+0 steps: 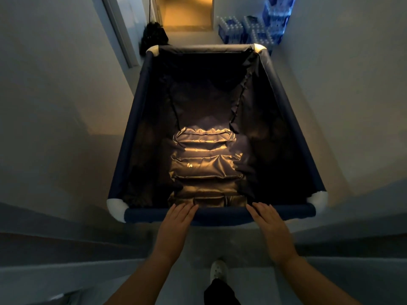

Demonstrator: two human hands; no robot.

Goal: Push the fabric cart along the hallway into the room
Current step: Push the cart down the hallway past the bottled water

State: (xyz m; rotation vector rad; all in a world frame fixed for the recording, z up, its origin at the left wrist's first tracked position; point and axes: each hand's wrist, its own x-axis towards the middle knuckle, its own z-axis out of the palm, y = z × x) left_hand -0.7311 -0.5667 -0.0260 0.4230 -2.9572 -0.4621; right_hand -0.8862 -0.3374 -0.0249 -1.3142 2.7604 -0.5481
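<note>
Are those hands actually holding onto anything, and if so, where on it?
Both hands, left hand and right hand, rest flat on the near top rail of the fabric cart, fingers draped over its edge rather than wrapped around it.

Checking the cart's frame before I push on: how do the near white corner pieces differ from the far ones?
The near left corner and near right corner flank the rail under both hands; the far left corner and far right corner sit toward the lit doorway. The near right one stands beyond the dark sleeve's end; the far ones look smaller. All four are white, rounded joints.
</note>
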